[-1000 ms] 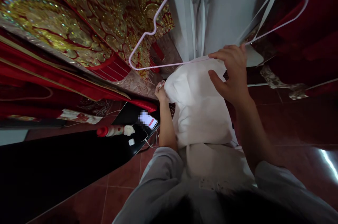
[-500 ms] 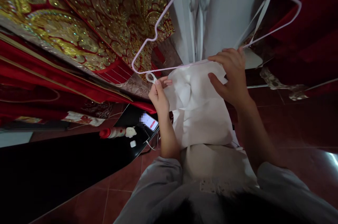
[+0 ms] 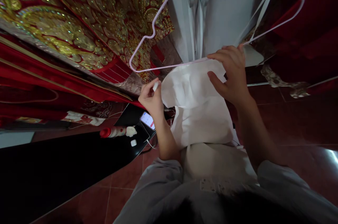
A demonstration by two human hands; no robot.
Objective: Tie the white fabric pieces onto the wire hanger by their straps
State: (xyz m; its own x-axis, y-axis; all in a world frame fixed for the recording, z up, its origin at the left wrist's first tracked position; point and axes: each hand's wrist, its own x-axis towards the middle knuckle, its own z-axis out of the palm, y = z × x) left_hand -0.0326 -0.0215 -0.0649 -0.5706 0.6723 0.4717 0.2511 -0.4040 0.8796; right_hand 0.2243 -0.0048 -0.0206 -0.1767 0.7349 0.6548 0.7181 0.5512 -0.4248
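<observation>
A pale pink clothes hanger (image 3: 169,66) crosses the upper middle, tilted. One white strap (image 3: 261,14) of a white garment (image 3: 198,86) loops over its right shoulder. The garment's upper edge lies along the hanger's bottom bar, and its cloth falls toward my body. My left hand (image 3: 153,99) is closed in a pinch on a small white strap loop (image 3: 155,86), below the hanger's left corner and apart from it. The fingers of my right hand (image 3: 231,72) curl over the bottom bar, at the cloth's right edge, with the thumb held away.
Gold-sequinned red garments (image 3: 71,37) hang at the left, dark red cloth (image 3: 306,33) at the right. A black table (image 3: 66,167) at lower left bears a phone (image 3: 148,120), a red-capped bottle (image 3: 113,132) and a small white case (image 3: 133,143). White panels stand behind the hanger.
My left hand has moved left and slightly down from the hanger's corner, and the strap loop shows less between its fingers. My right hand stays almost in place.
</observation>
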